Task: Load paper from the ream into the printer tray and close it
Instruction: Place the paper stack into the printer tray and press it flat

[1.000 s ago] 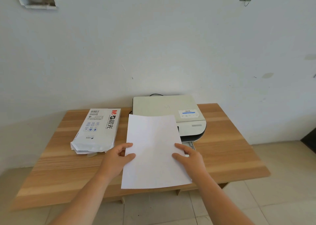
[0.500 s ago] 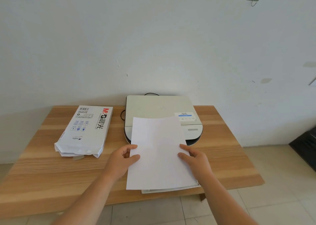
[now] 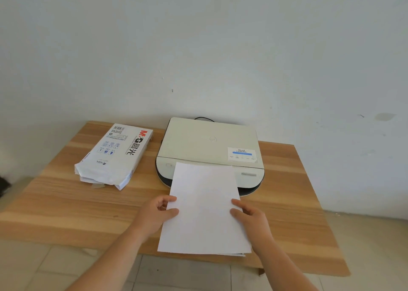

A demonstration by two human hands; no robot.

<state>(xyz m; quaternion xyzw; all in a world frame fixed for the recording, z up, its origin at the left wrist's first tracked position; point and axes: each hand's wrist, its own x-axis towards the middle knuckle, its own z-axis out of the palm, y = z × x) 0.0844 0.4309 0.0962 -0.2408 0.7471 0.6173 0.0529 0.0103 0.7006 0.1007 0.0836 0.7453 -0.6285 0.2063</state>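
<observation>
Thin stack of plain white paper sheets (image 3: pixel 204 209) held level at 6 o'clock of the flat cream-white printer (image 3: pixel 209 149), its far edge overlapping the printer's front lip, its near edge hanging past the front edge of the light wooden bench (image 3: pixel 55 213). Left hand (image 3: pixel 154 215) pinches the stack's left edge, thumb on top, fingers under; right hand (image 3: pixel 251 219) pinches the right edge the same way. Each grip is pressed closed on paper, neither spread. Two-sided hold likely keeps the sheets flat and square so they can slide straight toward the feed slot; judged as the lining-up step, paper not yet seated. A sliver of something pale shows under the stack's near right corner (image 3: pixel 239 254): possibly the pulled-out tray, possibly a lower sheet, cannot tell which. Tray itself is otherwise covered by the stack, so how far it is open, and where its guides sit, is hidden. Torn-open white paper ream wrapper with red and black lettering (image 3: pixel 114 156) lies at 9 o'clock of the printer, well apart from the hands, open end toward the person, remaining sheets inside not countable. Black cable (image 3: pixel 204 119) loops behind the printer at 12 o'clock. Small label (image 3: pixel 242 154) on the lid, text too small to read. Both forearms run out of frame at bottom.
</observation>
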